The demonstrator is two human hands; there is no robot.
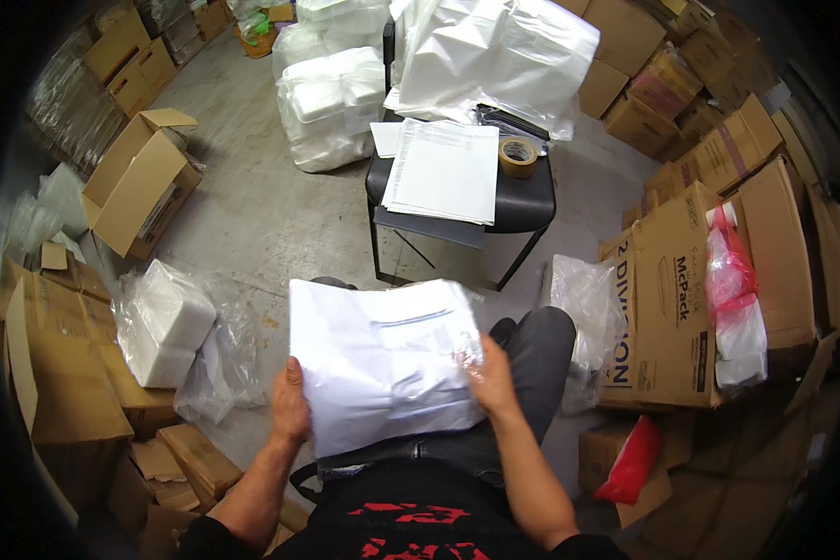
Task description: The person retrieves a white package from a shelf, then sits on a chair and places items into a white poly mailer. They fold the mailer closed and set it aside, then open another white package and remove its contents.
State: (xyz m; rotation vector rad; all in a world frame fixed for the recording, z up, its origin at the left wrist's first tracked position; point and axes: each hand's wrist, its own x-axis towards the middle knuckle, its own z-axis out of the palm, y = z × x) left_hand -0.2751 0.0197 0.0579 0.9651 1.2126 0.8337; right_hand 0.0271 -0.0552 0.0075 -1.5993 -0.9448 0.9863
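A white package in glossy clear plastic wrap [385,371] lies across my lap, held between both hands. At its left edge my left hand [291,402] grips it, thumb up. My right hand [490,378] is closed on the crinkled plastic at its right edge. In front of my knees is a black chair [525,206]. On its seat lie a stack of printed papers [444,171], a roll of brown packing tape [518,155] and some black strips in clear plastic [511,122]. White plastic sheeting [490,56] hangs over the chair's back.
An open cardboard box [140,182] stands on the floor at the left. Bagged white foam containers [168,322] lie nearer my left side. More bagged containers [332,105] stand beside the chair. A large carton [672,301] and a red packet [630,462] are at the right.
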